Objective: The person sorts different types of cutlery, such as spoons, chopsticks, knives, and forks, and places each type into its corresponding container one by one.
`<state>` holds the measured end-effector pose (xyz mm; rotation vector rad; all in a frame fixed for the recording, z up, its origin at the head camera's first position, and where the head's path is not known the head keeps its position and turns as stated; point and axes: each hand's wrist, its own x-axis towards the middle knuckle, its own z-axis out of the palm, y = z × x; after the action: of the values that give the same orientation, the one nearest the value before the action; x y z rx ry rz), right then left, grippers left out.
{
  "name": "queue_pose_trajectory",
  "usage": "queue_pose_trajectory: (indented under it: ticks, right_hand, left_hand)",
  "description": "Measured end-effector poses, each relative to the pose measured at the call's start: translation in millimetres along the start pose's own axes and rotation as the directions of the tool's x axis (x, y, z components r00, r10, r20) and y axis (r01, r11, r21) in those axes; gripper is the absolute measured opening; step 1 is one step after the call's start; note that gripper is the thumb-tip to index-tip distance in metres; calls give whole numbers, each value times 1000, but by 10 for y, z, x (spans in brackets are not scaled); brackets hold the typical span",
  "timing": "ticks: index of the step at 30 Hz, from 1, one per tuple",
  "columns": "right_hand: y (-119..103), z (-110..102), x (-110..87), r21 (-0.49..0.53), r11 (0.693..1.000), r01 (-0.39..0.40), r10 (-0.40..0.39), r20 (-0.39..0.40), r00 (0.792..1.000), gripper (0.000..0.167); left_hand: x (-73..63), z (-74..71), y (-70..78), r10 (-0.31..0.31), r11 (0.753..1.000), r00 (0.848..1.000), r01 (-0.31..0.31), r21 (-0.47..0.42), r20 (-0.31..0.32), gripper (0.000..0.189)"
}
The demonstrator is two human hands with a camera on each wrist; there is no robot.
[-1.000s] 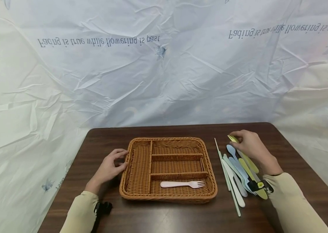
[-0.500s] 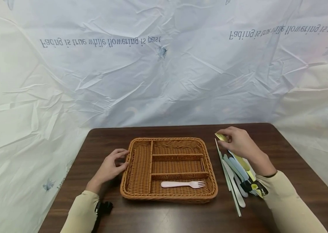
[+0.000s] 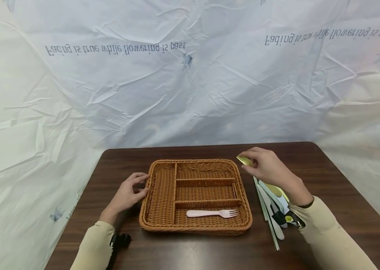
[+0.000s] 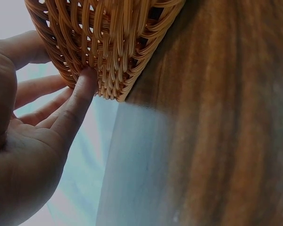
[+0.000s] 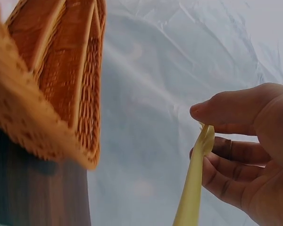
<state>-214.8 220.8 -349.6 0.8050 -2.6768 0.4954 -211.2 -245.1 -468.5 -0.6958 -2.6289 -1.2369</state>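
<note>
My right hand (image 3: 271, 165) pinches a yellow-green fork (image 3: 244, 161) near its head, just beyond the far right corner of a brown wicker cutlery basket (image 3: 195, 227). In the right wrist view the handle of this fork (image 5: 191, 188) slants down from between thumb and fingers. On the basket's left side, my left hand (image 3: 126, 194) touches the outer wall with thumb and fingertips. The left wrist view has the thumb resting on the woven wall (image 4: 111, 52). A pale pink fork (image 3: 210, 213) lies in the near right compartment of the basket, tines to the right.
Right of the basket lies a loose pile of pastel cutlery, partly hidden by my right forearm. A white knife (image 3: 279, 233) and pale green chopsticks (image 3: 273, 237) stick out of it. The dark wooden table (image 3: 163, 251) ends at a pale printed sheet (image 3: 190, 93).
My right hand has carried the yellow-green fork leftward, from over the cutlery pile to the basket's far right corner. The left hand and the basket stay where they were.
</note>
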Motion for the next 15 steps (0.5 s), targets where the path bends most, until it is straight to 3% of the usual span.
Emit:
queue_pose_trajectory:
  ticks: [9, 15]
  right_hand:
    - [-302, 92, 61, 14, 995, 97, -97, 11, 995, 33]
    - [-494, 186, 81, 39, 985, 169, -171, 50, 984, 33]
  left_hand:
    - [-7, -23, 2, -5, 1000, 1000, 6, -23, 16, 44]
    - [-9, -97, 351, -19, 1000, 1000, 20, -19, 21, 42]
